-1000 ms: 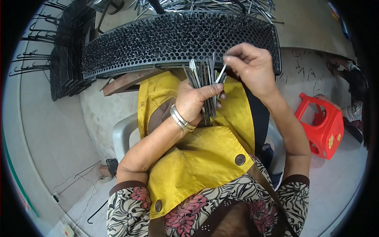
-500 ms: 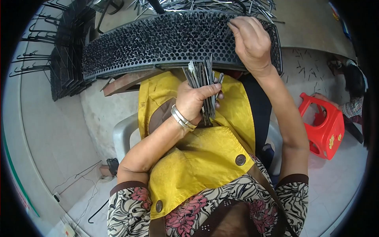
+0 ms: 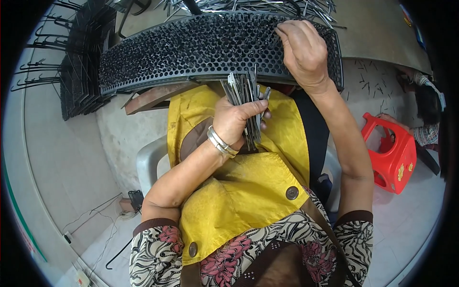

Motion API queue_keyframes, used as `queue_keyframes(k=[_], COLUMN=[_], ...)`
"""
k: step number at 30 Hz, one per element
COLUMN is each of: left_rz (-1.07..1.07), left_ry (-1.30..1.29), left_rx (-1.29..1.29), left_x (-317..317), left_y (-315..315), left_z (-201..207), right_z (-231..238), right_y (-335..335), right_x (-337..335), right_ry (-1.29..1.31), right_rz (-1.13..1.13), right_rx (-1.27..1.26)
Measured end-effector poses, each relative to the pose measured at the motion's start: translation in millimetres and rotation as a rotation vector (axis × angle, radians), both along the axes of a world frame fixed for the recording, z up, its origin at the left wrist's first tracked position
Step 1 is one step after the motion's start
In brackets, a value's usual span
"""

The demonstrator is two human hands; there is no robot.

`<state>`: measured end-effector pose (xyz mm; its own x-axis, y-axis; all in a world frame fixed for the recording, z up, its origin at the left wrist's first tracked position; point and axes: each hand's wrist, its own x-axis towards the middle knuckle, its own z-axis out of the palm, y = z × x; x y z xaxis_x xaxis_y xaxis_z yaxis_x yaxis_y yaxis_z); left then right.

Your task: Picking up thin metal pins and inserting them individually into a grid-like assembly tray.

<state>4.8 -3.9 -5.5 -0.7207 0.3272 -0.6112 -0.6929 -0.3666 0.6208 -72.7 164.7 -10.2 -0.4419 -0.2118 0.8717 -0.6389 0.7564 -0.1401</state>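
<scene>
A bundle of thin, flat metal strips (image 3: 248, 91), silver and dark grey, stands roughly upright in my left hand (image 3: 232, 117). My fingers and thumb wrap round it above my lap. Beyond it lies a long black rack (image 3: 267, 67), curved by the lens and full of round holes. Many of its holes are filled with dark upright pieces; the front rows look open. Over the right part of the rack, my right hand (image 3: 307, 53) has thumb and fingers pinched together, fingertips down at the holes. Whatever is in that pinch is too small to make out.
Loose metal strips (image 3: 315, 10) are heaped behind the rack on the table (image 3: 377, 36). Stacked black racks with hooked rods (image 3: 79, 67) stand at the left. A red stool (image 3: 394, 158) is at the right, beside another person (image 3: 427, 112). Dark strips litter the floor there.
My hands have stayed almost in place, the left still round the strips and the right pinched at the rack. The other person at the right has shifted slightly.
</scene>
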Motion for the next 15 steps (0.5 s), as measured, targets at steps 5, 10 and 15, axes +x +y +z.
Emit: queue_keyframes(k=[5,10,15], left_rz=[0.005,0.024,0.022], left_ry=[0.013,0.043,0.093], left_rx=[-0.027,-0.017,-0.006], left_x=[-1,-3,-4], left_y=[-2,-9,-10], left_z=[1,2,7], right_z=[-3,4,-3], right_y=[-3,1,8], right_x=[1,-3,-13], right_ry=[-0.067,-0.320,-0.255], right_rz=[0.133,0.094,0.114], right_rx=[-0.068,-0.078,0.180])
